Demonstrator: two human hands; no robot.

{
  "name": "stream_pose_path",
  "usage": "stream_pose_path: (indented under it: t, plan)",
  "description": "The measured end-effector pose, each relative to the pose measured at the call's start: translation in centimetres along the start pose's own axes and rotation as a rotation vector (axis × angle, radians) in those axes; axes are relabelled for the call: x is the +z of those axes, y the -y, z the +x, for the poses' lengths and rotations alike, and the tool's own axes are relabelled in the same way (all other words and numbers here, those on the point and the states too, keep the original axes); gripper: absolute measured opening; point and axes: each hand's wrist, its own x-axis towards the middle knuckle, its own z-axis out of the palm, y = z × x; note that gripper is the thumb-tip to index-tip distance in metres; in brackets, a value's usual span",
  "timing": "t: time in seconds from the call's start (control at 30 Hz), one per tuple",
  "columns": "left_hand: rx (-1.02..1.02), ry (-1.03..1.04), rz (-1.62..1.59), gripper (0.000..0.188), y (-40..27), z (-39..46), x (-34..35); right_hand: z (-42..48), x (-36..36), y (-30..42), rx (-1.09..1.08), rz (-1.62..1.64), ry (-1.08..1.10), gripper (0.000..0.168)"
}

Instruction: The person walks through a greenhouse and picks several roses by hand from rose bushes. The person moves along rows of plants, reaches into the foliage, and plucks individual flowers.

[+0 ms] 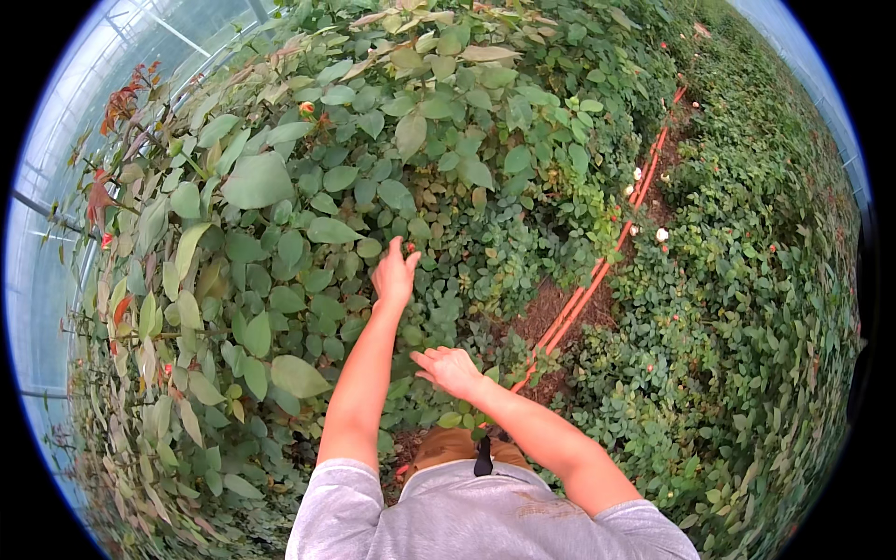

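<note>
My left hand (394, 277) reaches forward into a tall rose bush (336, 178), its thumb and forefinger apart. Just beyond the thumb tip sits a small red rosebud (410, 247); I cannot tell whether the hand touches it. Lower and to the right, my right hand (449, 371) hangs over the foliage before my waist. Its fingers point left, with a gap between forefinger and thumb, and no object shows in it. Around both hands are green rose leaves (301, 374), which hide the stems beneath.
Two orange-red pipes (584, 290) run along a strip of brown soil (542, 311) on the right. Past them grows another rose row (707, 329) with white blooms (661, 235). An orange bud (306, 108) stands upper left. The greenhouse frame (175, 31) is behind. A black strap-like object (483, 458) hangs at my waist.
</note>
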Motion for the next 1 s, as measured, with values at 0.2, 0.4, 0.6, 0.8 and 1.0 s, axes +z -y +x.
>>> stream_pose_path:
  t: [0.2, 0.4, 0.6, 0.8, 1.0]
  plan:
    - [0.178, 0.090, 0.148, 0.032, 0.1, 3.7, 3.4, 1.2, 0.6, -2.5, 0.443, 0.449, 0.167, 0.032]
    - [-0.236, 0.416, -0.630, 0.023, 2.2, 5.4, 4.2, -2.0, 2.0, -5.2, 0.912, 1.523, 0.248, 0.036]
    - [-0.539, 0.655, -1.054, 0.021, 6.7, -0.9, 7.5, -5.7, -1.2, -6.6, 0.983, 2.425, -0.465, 0.020]
    - [-0.555, 0.558, -1.660, 0.021, 9.5, -3.7, 9.2, -5.8, -2.8, -7.7, 0.986, 2.496, -0.614, 0.021]
    - [-0.641, 0.404, -1.795, 0.026, 9.3, -5.5, 11.0, -6.0, -2.8, -7.4, 0.986, 2.537, -0.611, 0.018]
